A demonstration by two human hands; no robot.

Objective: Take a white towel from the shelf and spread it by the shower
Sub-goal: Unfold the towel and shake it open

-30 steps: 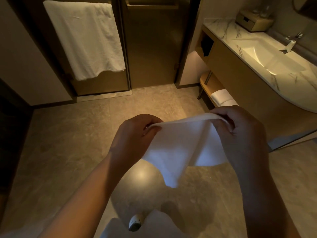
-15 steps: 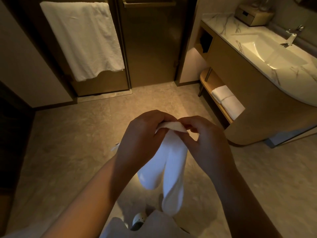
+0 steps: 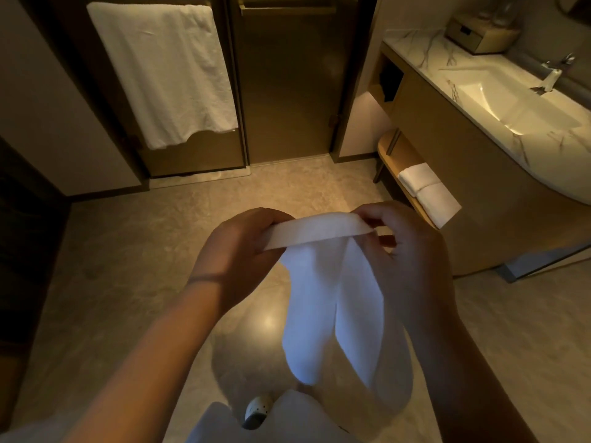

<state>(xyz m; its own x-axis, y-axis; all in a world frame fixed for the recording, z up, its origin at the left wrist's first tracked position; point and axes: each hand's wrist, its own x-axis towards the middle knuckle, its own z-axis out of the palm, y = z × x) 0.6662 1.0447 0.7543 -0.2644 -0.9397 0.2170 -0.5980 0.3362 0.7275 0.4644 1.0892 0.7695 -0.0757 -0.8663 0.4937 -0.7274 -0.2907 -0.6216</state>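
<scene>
I hold a white towel (image 3: 323, 298) in front of me above the floor. My left hand (image 3: 236, 251) pinches one end of its top edge and my right hand (image 3: 406, 251) pinches the other, so a short band of the hem is stretched between them. The rest of the towel hangs down in two folds. Ahead stands the glass shower door (image 3: 284, 81). The wooden shelf (image 3: 399, 161) under the vanity at the right carries two more folded white towels (image 3: 428, 191).
A large white towel (image 3: 166, 71) hangs on the door panel left of the shower door. The vanity with marble top and sink (image 3: 511, 100) fills the right side, with a wooden box (image 3: 479, 36) on it. Open tiled floor (image 3: 160, 235) lies ahead. My foot (image 3: 257, 410) is below.
My hands came together over the bunched towel, then drew apart a little again, stretching a band of its top edge between them. The view shifted slightly left.
</scene>
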